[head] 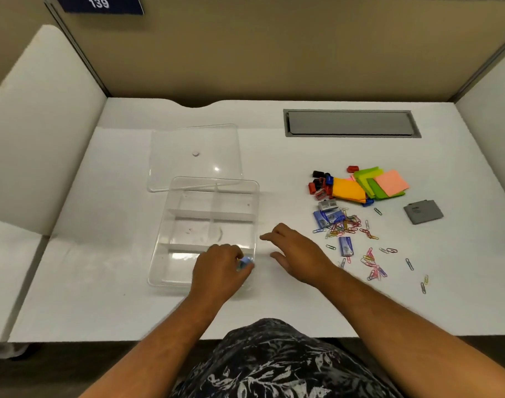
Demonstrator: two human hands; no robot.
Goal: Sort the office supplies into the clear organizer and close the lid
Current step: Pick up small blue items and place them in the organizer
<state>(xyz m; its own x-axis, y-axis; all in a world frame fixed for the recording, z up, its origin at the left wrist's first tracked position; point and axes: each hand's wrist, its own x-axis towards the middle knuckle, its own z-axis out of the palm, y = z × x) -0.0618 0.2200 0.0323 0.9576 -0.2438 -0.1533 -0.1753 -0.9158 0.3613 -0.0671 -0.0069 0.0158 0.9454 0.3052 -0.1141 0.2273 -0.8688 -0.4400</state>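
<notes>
A white desk point(102, 297) sits walled by white side panels and a tan back partition. At left, the clear plastic divided organizer point(171, 225) lies open, its flat clear lid point(173, 156) behind it and overlapping its far edge. The left hand point(217, 271) hovers over the near right compartment, fingers pinching a small blue box point(244, 264). Just beside the organizer's right wall, the right hand point(297, 254) rests with fingers loose and apart, holding nothing. Farther right lie scattered coloured paper clips point(372, 267), blue staple boxes point(326, 218), bright sticky notes point(369, 185) and a grey square pad point(423, 211).
</notes>
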